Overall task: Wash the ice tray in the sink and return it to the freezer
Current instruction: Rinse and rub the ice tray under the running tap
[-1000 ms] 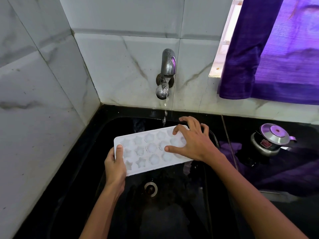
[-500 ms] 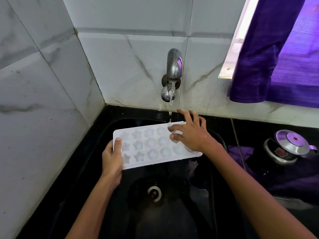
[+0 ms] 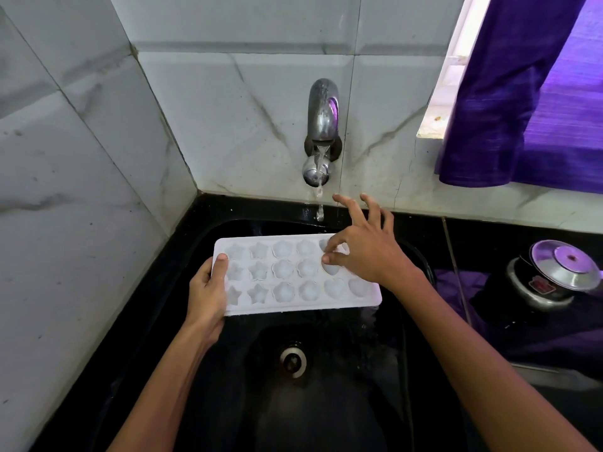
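A white ice tray [image 3: 287, 275] with star, flower and heart moulds is held level over the black sink [image 3: 326, 402]. My left hand [image 3: 207, 293] grips its left end, thumb on top. My right hand [image 3: 365, 246] rests over the tray's right part; thumb and forefinger touch a mould near the far right, the other fingers spread and lifted. A thin stream of water runs from the steel tap [image 3: 321, 132] on the wall and falls just behind the tray's far edge.
Marble-look tiles close off the left and back. The sink drain [image 3: 293, 359] lies below the tray. On the black counter to the right stands a steel-lidded pot [image 3: 551, 275]. A purple curtain [image 3: 522, 93] hangs at the upper right.
The tray has levelled out. My right hand lifted its outer fingers and now touches a mould with thumb and forefinger. The left hand keeps its hold.
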Available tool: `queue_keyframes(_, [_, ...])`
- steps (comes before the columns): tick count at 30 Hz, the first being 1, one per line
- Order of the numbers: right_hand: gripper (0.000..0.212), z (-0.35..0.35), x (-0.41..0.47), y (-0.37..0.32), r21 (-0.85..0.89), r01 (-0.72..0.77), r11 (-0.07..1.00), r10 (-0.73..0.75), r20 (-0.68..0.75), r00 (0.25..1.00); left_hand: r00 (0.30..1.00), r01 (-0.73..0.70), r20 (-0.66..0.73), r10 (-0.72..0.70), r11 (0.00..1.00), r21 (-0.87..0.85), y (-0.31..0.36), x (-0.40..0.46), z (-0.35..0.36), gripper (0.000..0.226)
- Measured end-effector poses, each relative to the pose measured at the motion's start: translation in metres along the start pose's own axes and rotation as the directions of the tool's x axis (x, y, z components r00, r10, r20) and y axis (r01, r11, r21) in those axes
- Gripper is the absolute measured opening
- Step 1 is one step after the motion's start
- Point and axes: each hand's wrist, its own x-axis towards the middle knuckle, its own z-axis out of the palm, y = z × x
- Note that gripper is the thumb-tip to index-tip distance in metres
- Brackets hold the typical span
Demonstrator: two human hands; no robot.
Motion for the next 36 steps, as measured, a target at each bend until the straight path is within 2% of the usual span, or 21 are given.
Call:
queue_keyframes(3, [0.035,-0.002,-0.001,0.001,-0.087,-0.038,0.995,0.031,-0.076,0.997,1.000,-0.001,-0.005,0.001,1.000,-0.001,-0.001,0.000,-0.001,0.019])
queue_keyframes(6, [0.040,-0.003,-0.005,-0.004,-0.182,-0.040,0.983,0.026,-0.081,0.996,1.000,0.003,-0.006,-0.003,1.000,-0.016,0.001,-0.001,-0.001,0.019])
queue_keyframes(9, [0.033,-0.003,-0.007,-0.009,-0.219,-0.022,0.976,0.006,-0.076,0.997,1.000,0.019,0.009,-0.019,0.999,-0.028,0.003,-0.001,0.000,0.019])
queue_keyframes(14, [0.025,-0.010,-0.005,-0.014,-0.131,-0.038,0.991,0.030,-0.068,0.997,0.999,0.046,0.012,-0.045,0.998,-0.040,0.005,-0.002,0.000,0.019])
queue_keyframes(18, [0.021,0.000,-0.005,-0.018,-0.186,-0.047,0.981,0.047,-0.005,0.999,1.000,0.024,-0.001,-0.025,0.999,-0.027,0.006,-0.004,0.000,0.022])
queue_keyframes(21, [0.019,0.007,-0.008,-0.020,-0.151,-0.079,0.985,0.065,-0.094,0.993,1.000,0.002,-0.017,-0.003,1.000,-0.018,0.006,-0.006,-0.003,0.023])
queue_keyframes(26, [0.014,0.016,-0.023,-0.028,0.163,-0.163,0.973,0.215,-0.386,0.897,0.997,-0.014,-0.081,0.011,0.999,-0.036,0.005,-0.007,-0.007,0.022])
queue_keyframes(28, [0.017,0.022,-0.029,-0.029,0.188,-0.122,0.974,0.178,-0.318,0.931,0.996,-0.016,-0.090,0.011,0.999,-0.050,0.005,-0.006,-0.008,0.023])
queue_keyframes(30, [0.030,0.026,-0.033,-0.027,0.187,-0.107,0.977,0.136,-0.151,0.979,0.996,-0.012,-0.089,0.007,0.998,-0.057,0.004,-0.004,-0.007,0.023])
queue_keyframes(32, [0.039,0.027,-0.036,-0.024,0.146,-0.106,0.984,0.113,-0.045,0.993,0.997,-0.010,-0.083,0.006,0.999,-0.053,0.003,-0.003,-0.005,0.024])
queue_keyframes(36, [0.038,0.025,-0.038,-0.019,0.048,-0.121,0.992,0.124,-0.059,0.991,0.999,-0.023,-0.050,0.022,0.999,-0.028,0.000,-0.002,0.002,0.022])
